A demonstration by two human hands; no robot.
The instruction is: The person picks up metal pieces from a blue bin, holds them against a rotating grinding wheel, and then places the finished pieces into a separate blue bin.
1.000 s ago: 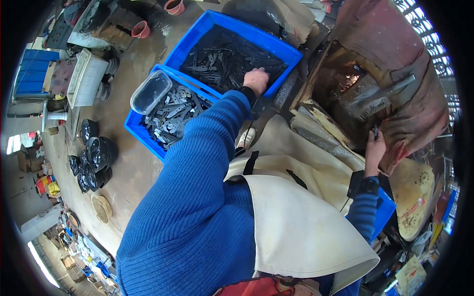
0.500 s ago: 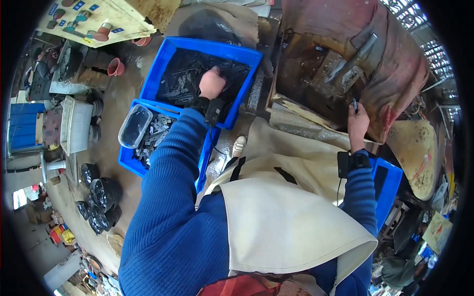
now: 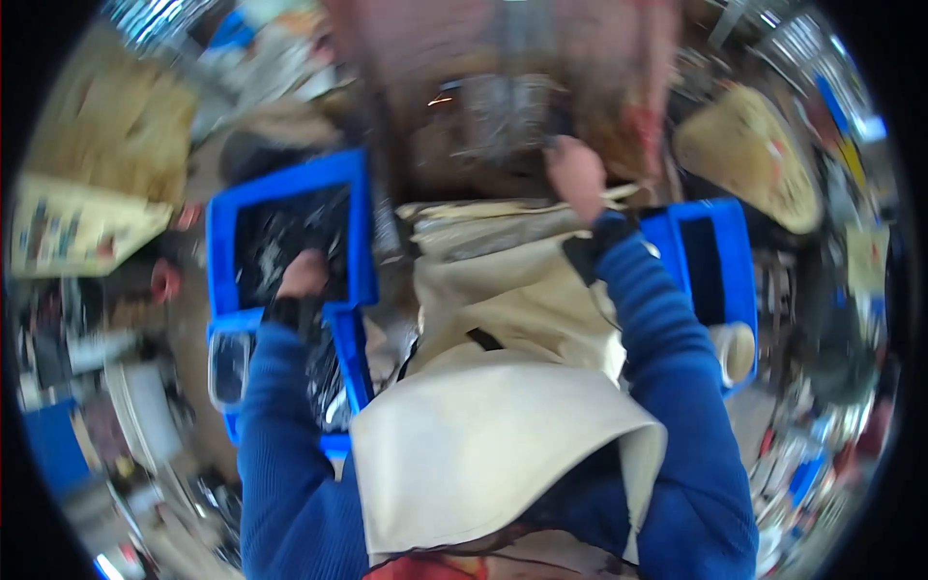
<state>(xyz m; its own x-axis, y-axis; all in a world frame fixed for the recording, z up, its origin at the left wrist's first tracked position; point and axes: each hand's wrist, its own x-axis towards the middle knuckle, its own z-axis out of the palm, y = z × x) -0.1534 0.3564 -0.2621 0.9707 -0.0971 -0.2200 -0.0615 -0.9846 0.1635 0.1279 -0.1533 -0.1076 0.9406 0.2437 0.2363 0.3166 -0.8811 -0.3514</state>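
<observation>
My left hand point(image 3: 305, 274) is over the left blue crate point(image 3: 220, 253), among dark, thin metal pieces point(image 3: 307, 217). Motion blur and the angle hide its fingers. My right hand point(image 3: 577, 174) is raised at the front opening of a machine draped in a reddish cover point(image 3: 619, 58). Its fingers are closed on a small dark metal piece point(image 3: 553, 147), of which only the tip shows. Left of that hand, inside the opening, a grey metal block point(image 3: 503, 111) stands below an upright bar. A short orange streak point(image 3: 445, 94) glows beside the block.
A second blue crate point(image 3: 354, 362) with metal pieces and a clear plastic tub point(image 3: 230, 369) sits nearer me. On my right stands another blue crate point(image 3: 688, 261) with a pale round container point(image 3: 735, 353). A cream apron point(image 3: 503, 435) covers my lap. A control box point(image 3: 87, 227) is far left.
My view has swung right, so the machine now lies straight ahead and the crates sit further left. An orange streak has appeared by the block. My right hand still grips the small piece.
</observation>
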